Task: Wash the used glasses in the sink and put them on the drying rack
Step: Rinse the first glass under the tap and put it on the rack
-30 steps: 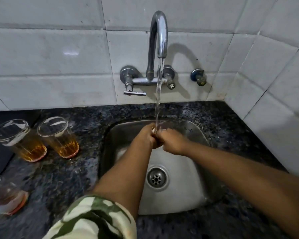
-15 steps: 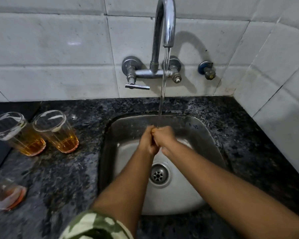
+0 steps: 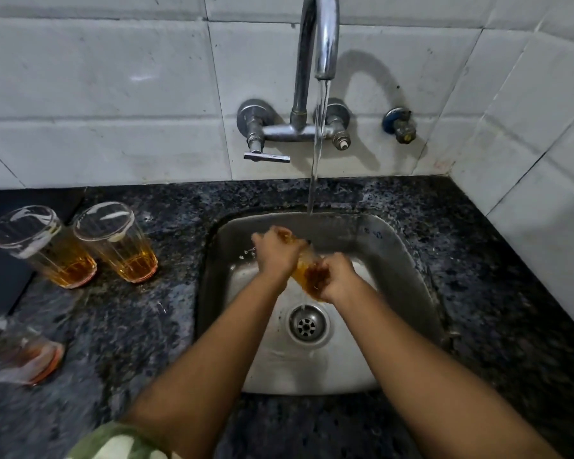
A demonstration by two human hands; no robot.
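Far left, near the counter edge: one glass (image 3: 20, 354), blurred, a little reddish-amber liquid at its base; whether it stands straight cannot be told. Behind it, two more glasses (image 3: 43, 246) (image 3: 116, 241) stand upright and just beside each other on the dark speckled counter (image 3: 140, 342), each about a third full of amber drink, with a pale film near the rims. Counter around them looks wet. No drying rack in view. In the steel sink (image 3: 408, 276), over the drain (image 3: 307, 324): left hand (image 3: 275, 253) has its fingers curled round the upper end of a fourth glass (image 3: 307, 270), which lies tilted between the hands; right hand (image 3: 337, 276) wraps the lower end, fingers curled, some seeming to reach inside, though this cannot be confirmed. Amber liquid visible in it. Stream from the tap (image 3: 322, 38) falls at the glass's upper end. Handling judgement: thin clear tumbler, light, rigid, breakable; wet wall will be slippery, more so with soap or sugary residue. Best hold is round the mid-wall with full finger wrap, not by the rim; keep it low over the basin so a slip drops it short. The counter glasses carry liquid, so lift upright and tip out over the drain first. Writing: faint blue marks on the sink's back wall, right of the stream, not legible. No brand or label readable on glasses or tap.
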